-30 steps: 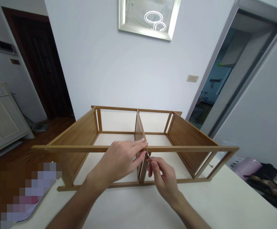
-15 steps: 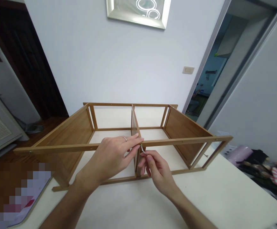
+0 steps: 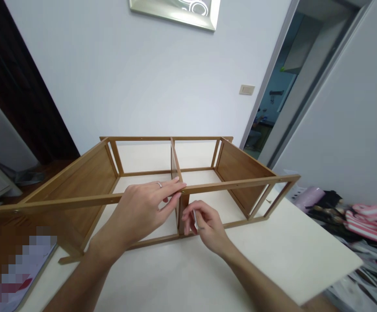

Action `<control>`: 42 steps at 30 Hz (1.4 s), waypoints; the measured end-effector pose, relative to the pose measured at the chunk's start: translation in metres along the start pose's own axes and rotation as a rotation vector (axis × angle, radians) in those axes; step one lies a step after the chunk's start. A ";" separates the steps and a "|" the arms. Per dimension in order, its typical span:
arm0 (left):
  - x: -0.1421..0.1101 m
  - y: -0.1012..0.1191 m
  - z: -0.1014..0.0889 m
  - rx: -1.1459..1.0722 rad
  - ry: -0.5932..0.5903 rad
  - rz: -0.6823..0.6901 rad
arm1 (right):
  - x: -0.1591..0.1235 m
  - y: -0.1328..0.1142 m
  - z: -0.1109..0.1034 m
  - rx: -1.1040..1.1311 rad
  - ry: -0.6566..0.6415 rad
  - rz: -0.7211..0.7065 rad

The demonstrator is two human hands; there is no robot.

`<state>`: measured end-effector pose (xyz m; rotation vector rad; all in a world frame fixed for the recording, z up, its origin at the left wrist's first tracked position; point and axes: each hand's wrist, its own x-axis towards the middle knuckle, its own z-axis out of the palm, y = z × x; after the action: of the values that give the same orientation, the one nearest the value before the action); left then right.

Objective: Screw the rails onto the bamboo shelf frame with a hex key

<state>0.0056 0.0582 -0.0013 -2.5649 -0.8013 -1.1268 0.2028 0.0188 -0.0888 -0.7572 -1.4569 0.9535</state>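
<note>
A brown wooden shelf rack (image 3: 240, 183) lies on its side across a white tabletop. My left hand (image 3: 143, 210), with a ring on one finger, grips the front rail where the middle divider meets it. Its fingers lie along the top and the thumb is below. A screw hole shows in the rail by the fingertips. Just below and to the right of this joint, my right hand (image 3: 210, 225) is closed around a small bent metal hex key (image 3: 195, 218). The key is apart from the rail, and its short end sticks out near the thumb.
The white table (image 3: 266, 264) extends to the right and front. Folded clothes (image 3: 366, 221) and other items lie beyond its right edge. Behind the rack is a wall with a light switch (image 3: 246, 89) and a framed picture (image 3: 175, 15). A doorway opens at right.
My right hand has drawn the hex key away from the joint and turned it in the fingers. My left hand stays on the rail. The view has shifted slightly.
</note>
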 end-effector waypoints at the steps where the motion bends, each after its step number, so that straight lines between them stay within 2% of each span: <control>1: 0.000 0.000 0.000 0.003 0.002 0.001 | -0.001 0.001 0.001 -0.003 0.002 0.005; 7: -0.001 0.001 0.000 0.030 0.020 0.015 | -0.011 0.019 0.012 -0.043 0.070 0.048; 13: -0.002 0.000 0.000 0.035 -0.015 -0.009 | -0.026 0.020 0.014 -0.077 0.011 0.095; 17: -0.002 0.000 0.000 0.036 -0.001 -0.001 | -0.033 0.024 0.025 0.062 -0.101 0.249; 23: -0.001 0.002 0.003 0.047 0.035 -0.033 | -0.040 0.043 0.053 0.335 -0.360 0.540; 26: -0.001 0.004 0.004 0.070 0.039 -0.055 | -0.047 0.044 0.057 0.450 -0.498 0.626; 29: -0.002 0.004 0.003 0.130 0.017 -0.079 | -0.053 0.047 0.058 0.535 -0.578 0.674; 37: -0.003 0.000 0.002 0.191 -0.035 0.008 | -0.060 0.078 0.060 0.390 -0.624 0.709; 40: -0.005 -0.001 0.003 0.158 -0.043 0.003 | -0.048 0.069 0.046 0.306 -0.734 0.725; 42: -0.005 -0.002 0.004 0.133 -0.038 -0.005 | -0.039 0.053 0.024 0.215 -0.863 0.731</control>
<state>0.0043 0.0591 -0.0077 -2.4827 -0.8611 -0.9937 0.1791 0.0054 -0.1535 -0.7623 -1.7693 2.1534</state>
